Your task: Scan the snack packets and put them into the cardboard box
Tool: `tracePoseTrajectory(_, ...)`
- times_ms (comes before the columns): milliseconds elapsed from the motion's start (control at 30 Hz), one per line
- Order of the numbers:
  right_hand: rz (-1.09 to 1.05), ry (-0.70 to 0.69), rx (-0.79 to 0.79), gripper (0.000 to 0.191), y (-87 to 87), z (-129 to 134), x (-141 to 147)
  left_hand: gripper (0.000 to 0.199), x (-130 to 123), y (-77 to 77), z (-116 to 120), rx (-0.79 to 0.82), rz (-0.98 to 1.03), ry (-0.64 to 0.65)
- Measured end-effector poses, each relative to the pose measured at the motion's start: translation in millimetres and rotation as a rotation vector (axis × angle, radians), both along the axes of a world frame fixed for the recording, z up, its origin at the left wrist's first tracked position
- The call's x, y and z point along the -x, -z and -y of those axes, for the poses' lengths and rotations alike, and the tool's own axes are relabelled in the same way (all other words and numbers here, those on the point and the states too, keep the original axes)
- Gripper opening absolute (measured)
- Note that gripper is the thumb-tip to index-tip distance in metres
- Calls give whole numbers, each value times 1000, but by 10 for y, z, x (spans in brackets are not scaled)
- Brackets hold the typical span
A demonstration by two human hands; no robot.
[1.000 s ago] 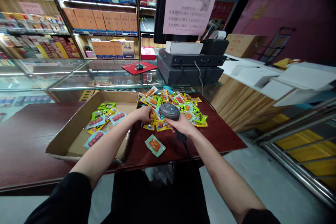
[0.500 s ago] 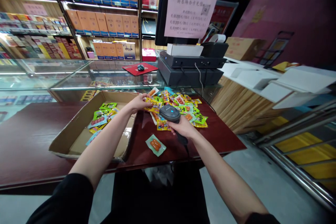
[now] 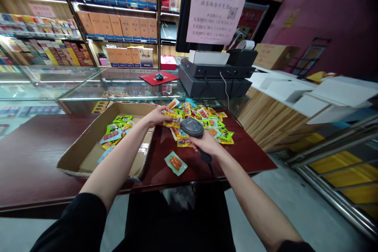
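The left hand point(image 3: 158, 115) pinches a yellow packet point(image 3: 173, 119) just beyond the back right corner of the box point(image 3: 85, 138), beside the scanner point(image 3: 191, 126) gripped by the right hand point(image 3: 206, 143), while a sausage packet point(image 3: 176, 163) lies between the forearms near the front edge of the table point(image 3: 29, 149).

- Your left hand point(image 3: 159, 115), near the frame's centre, pinches a yellow packet point(image 3: 174, 119) beside the snack pile point(image 3: 203, 112).
- Your right hand point(image 3: 206, 142), just right of centre, grips a dark scanner point(image 3: 191, 126), its head near that packet.
- Below them, a sausage packet point(image 3: 176, 163) lies apart on the dark red table point(image 3: 35, 145).
- At centre left, your forearm point(image 3: 118, 161) passes over an open cardboard box point(image 3: 81, 145) holding more packets point(image 3: 113, 135).
- At upper right of centre, a pink sign point(image 3: 215, 17) covers a monitor point(image 3: 182, 21).
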State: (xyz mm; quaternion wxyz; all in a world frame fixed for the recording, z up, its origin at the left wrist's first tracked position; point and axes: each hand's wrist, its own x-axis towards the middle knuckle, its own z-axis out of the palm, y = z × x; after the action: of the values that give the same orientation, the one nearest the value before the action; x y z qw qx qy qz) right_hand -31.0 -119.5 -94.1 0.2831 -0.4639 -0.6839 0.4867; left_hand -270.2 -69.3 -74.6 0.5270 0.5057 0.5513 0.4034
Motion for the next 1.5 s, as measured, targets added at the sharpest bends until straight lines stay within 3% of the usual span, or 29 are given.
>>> tracePoseTrajectory(133, -3, -7, -9, 23, 1, -3, -4, 40, -29, -31, -3, -11, -10, -25)
tracePoseTrajectory(267, 17, -26, -50, 23, -62, -4, 27, 38, 97, -180, 35, -43, -15, -52)
tracePoseTrajectory(400, -11, -21, -35, 20, -124, -5, 120, 40, 556, -397, 196, -84, -132, -94)
tracePoseTrajectory(567, -4, -65, -31, 21, -155, 11, 315, 44, 1246, -600, 569, -100, -316, -192)
tracePoseTrajectory(733, -27, -131, -61, 18, -236, 63, 482, 45, 1472, -597, 816, -102, -341, -183)
tracePoseTrajectory(900, 22, -99, -96, 19, -287, 91, 454, 39, 1265, -436, 781, -141, -395, -47)
tracePoseTrajectory(1067, -25, -40, -79, 20, -174, 93, 264, 30, 660, -292, 622, -301, -495, 199)
tracePoseTrajectory(1133, -23, -16, -58, 21, -134, 105, 186, 29, 333, -210, 601, -369, -594, 369)
tracePoseTrajectory(1233, 0, 21, -54, 26, -107, 141, 82, 34, -115, -31, 657, -453, -754, 752)
tracePoseTrajectory(1333, 3, 50, -45, 29, -84, 182, -2, 48, -395, 173, 772, -502, -916, 1038)
tracePoseTrajectory(1433, 14, 55, -37, 27, -47, 200, -69, 56, -483, 318, 829, -598, -1071, 1059)
tracePoseTrajectory(1500, 24, 59, -30, 26, -25, 190, -106, 47, -461, 368, 786, -617, -1048, 1048)
